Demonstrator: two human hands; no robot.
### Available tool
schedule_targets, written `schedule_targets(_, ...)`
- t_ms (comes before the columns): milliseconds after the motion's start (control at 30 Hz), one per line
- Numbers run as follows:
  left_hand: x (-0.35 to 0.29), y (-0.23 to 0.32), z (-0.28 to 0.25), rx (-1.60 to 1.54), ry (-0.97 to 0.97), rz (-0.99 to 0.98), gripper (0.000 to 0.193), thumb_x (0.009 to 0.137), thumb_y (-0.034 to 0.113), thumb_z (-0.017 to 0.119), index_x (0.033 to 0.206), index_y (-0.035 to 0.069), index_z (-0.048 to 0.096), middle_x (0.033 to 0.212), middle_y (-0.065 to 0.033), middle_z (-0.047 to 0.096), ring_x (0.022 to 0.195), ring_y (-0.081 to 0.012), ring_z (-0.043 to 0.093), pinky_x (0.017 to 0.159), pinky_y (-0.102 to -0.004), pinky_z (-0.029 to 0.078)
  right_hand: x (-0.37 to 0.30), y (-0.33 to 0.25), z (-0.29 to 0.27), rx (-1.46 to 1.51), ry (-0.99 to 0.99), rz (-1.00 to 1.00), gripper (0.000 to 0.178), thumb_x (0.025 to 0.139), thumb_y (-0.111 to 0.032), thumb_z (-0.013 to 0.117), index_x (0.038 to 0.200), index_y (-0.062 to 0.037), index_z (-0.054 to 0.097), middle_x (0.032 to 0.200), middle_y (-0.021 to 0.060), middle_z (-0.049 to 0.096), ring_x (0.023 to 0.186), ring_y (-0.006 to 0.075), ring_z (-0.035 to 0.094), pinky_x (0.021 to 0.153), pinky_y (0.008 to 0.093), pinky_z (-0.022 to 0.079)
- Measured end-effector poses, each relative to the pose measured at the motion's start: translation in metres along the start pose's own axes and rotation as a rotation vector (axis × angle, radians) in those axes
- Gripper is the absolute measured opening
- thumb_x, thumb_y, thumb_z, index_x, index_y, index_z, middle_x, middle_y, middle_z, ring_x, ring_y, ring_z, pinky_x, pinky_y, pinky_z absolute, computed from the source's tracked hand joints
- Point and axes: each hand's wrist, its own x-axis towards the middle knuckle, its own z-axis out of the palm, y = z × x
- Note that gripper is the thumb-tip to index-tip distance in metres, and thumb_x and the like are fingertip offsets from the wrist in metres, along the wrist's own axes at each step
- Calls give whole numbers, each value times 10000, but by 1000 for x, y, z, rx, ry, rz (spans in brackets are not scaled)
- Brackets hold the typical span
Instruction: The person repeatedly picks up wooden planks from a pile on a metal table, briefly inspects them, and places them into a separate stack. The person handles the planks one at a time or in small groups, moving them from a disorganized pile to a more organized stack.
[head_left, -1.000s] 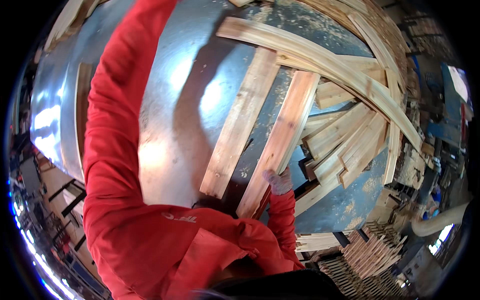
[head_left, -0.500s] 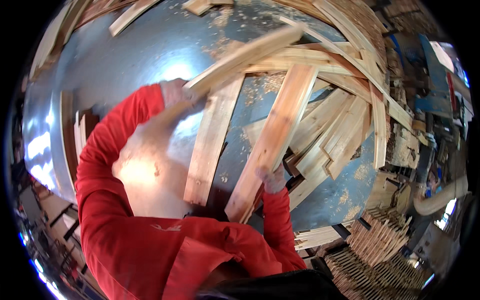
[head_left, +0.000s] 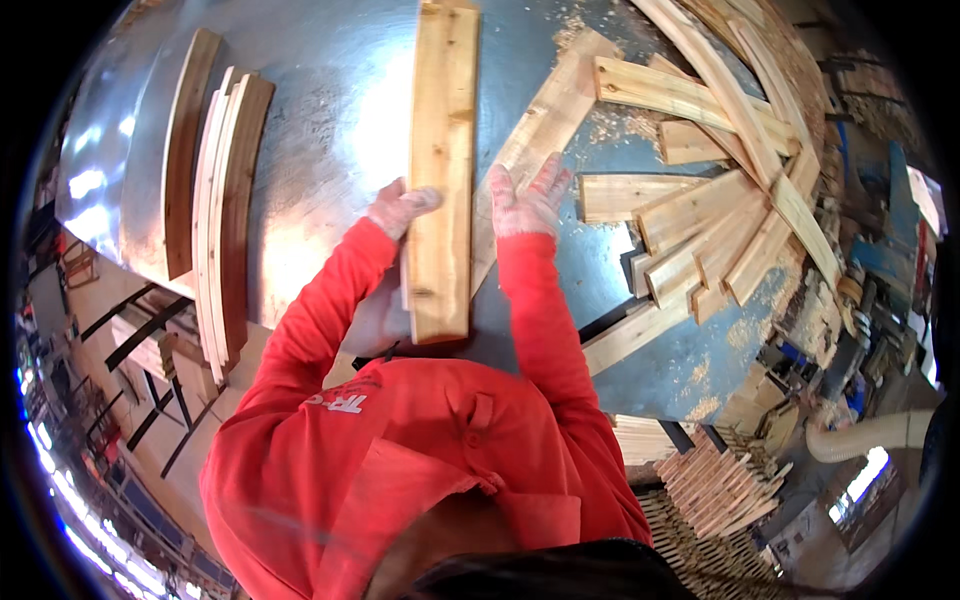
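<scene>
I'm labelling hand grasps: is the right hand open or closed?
Open: the right hand has its fingers spread apart, wrapped around nothing. Whether it touches the slanting board behind it, I cannot tell.

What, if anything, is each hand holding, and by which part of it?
The left hand holds a long pale board by its left edge, about midway along. The open right hand holds nothing.

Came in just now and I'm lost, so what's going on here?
A person in red is at a table. The left hand holds a long board by its left edge, while the right hand is open to its right, over a slanted board; whether it touches that one is unclear. A stack sits at the left, and a loose pile lies at the right.
</scene>
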Motion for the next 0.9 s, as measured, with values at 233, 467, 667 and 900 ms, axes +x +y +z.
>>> schedule_targets(233, -60, 53, -44, 857, 305, -91, 561, 784, 348, 737, 1178, -7, 553, 1001, -162, 678, 903, -239, 649, 826, -370, 510, -2, -33, 42, -225, -87, 161, 1160, 670, -465, 758, 1508, -41, 77, 1513, 329, 114, 1415, 449, 152, 1157, 460, 173)
schedule_targets(467, -72, 23, -24, 918, 313, 100, 1078, 758, 350, 723, 1506, 35, 14, 1217, -288, 575, 1114, -378, 592, 928, -388, 482, 12, -25, 13, 43, -408, -409, 791, 852, -554, 552, 1418, -26, 392, 1460, 205, 385, 1364, 342, 356, 1144, 406, 262)
schedule_targets(667, -67, 30, -1, 1065, 372, -25, 1083, 729, 286, 739, 1508, 64, 21, 1217, -303, 566, 1031, -429, 616, 853, -436, 519, 181, 27, -110, -691, 17, 110, 1072, 686, -505, 752, 1477, -94, 158, 1465, 272, 277, 1362, 425, 287, 1101, 498, 248)
schedule_targets(900, -76, 37, -3, 877, 340, 39, 1014, 744, 274, 732, 1490, 20, 93, 1231, -312, 549, 1085, -387, 605, 901, -426, 501, 102, 33, -71, -143, 7, -7, 884, 657, -122, 686, 1427, -120, 253, 1209, 206, 488, 1161, 316, 504, 952, 409, 441)
